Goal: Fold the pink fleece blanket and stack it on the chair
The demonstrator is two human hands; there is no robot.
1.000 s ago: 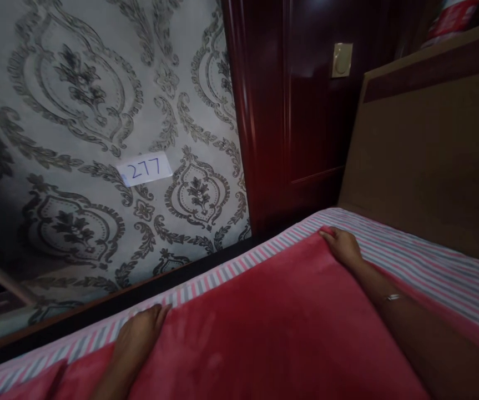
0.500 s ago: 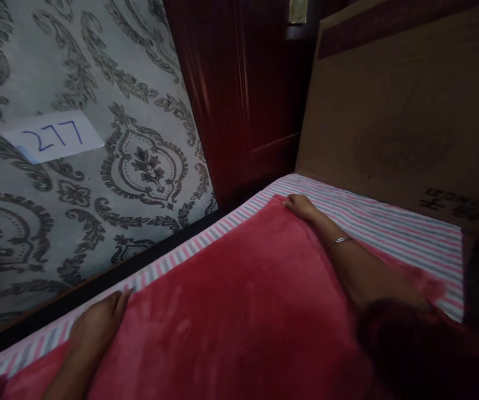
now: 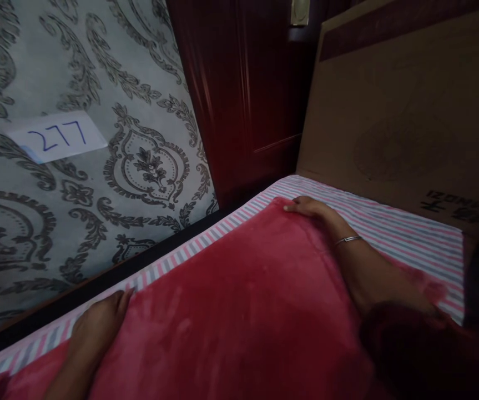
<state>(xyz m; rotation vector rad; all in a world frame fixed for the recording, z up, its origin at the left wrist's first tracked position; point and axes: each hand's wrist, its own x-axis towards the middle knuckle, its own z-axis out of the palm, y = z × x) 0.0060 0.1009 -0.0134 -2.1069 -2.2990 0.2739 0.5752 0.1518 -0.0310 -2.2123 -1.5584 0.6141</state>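
A red plush blanket [image 3: 222, 300] is spread over a striped pink, grey and white sheet [image 3: 389, 222]. My left hand [image 3: 100, 319] is closed on the blanket's long edge at the lower left, fingertips at the border with the sheet. At the far corner, my right hand [image 3: 312, 208] pinches the blanket between thumb and fingers. A thin silver bracelet [image 3: 348, 239] circles my right wrist. The near part of the blanket runs out of view at the bottom.
Patterned grey wallpaper [image 3: 151, 161] with a paper marked 277 [image 3: 62, 136] rises on the left. A dark red door [image 3: 264, 89] stands behind the bed. A large cardboard box [image 3: 397, 122] leans at the far right. A black strip [image 3: 147, 261] borders the sheet along the wall.
My right hand has shifted slightly right, its thumb now lying across the blanket's corner. My left hand stays in nearly the same place.
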